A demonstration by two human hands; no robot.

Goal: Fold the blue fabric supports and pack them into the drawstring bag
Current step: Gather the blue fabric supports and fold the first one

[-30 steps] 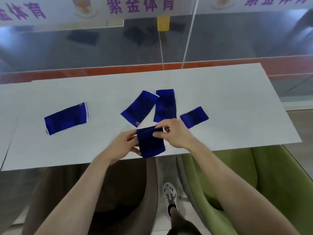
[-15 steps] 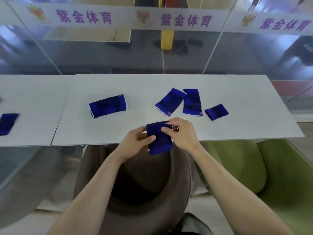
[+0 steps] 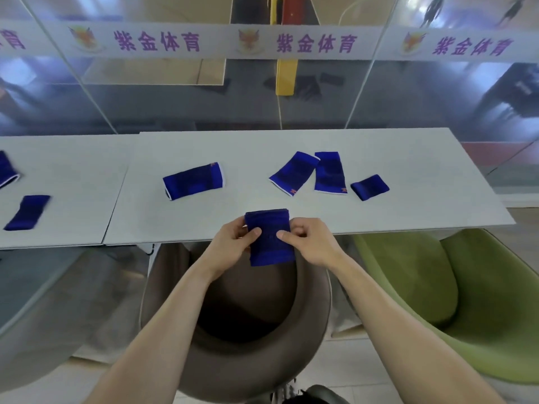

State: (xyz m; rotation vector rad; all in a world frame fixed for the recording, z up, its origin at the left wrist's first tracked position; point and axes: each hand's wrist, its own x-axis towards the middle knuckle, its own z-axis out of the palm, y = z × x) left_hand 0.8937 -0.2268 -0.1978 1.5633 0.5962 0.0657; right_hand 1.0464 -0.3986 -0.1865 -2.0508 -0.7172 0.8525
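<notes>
A folded blue fabric support (image 3: 269,239) is held upright at the near edge of the white table (image 3: 408,176). My left hand (image 3: 233,243) grips its left side and my right hand (image 3: 309,243) grips its right side, thumbs on its front. Flat on the table lie one long support (image 3: 194,180) at centre left, two more (image 3: 293,173) (image 3: 330,173) side by side at centre right, and a small folded support (image 3: 369,187) just right of them. No drawstring bag is in view.
A second white table (image 3: 64,176) at the left carries two more blue supports (image 3: 27,212) (image 3: 5,170). A brown round chair (image 3: 239,316) is below my hands and a green chair (image 3: 455,293) is to its right. A glass wall with a printed banner stands behind the tables.
The view has tilted up and shifted left, bringing the left table into sight. The held support has turned squarer between both hands, with both thumbs now on its front.
</notes>
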